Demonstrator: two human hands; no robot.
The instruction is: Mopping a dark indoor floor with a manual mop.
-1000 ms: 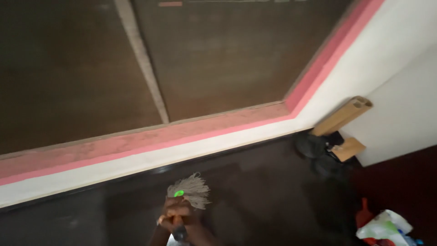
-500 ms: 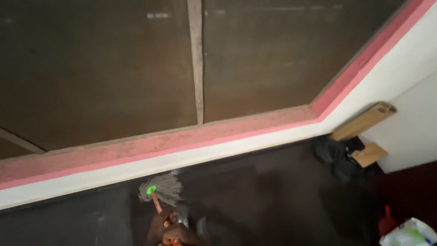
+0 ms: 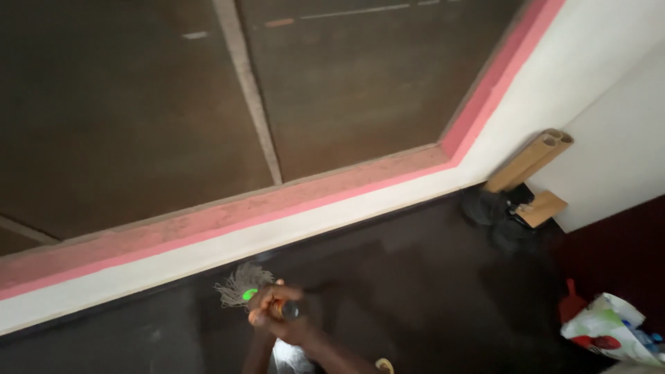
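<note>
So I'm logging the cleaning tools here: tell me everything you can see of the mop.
The mop has a head of pale grey-beige strings, frayed and fanned out, lying on the dark glossy floor close beside the white base of the wall. A bright green spot sits where the strings meet the handle. The short visible stretch of handle looks orange-brown with a dark end. Both hands clasp it, hiding most of it; which hand is which cannot be told.

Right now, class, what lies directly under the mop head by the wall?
Under the mop head is the dark floor, right beside the white wall base. The strands cover the patch beneath, so its state is hidden. One hand grips the handle; I cannot tell which.
</note>
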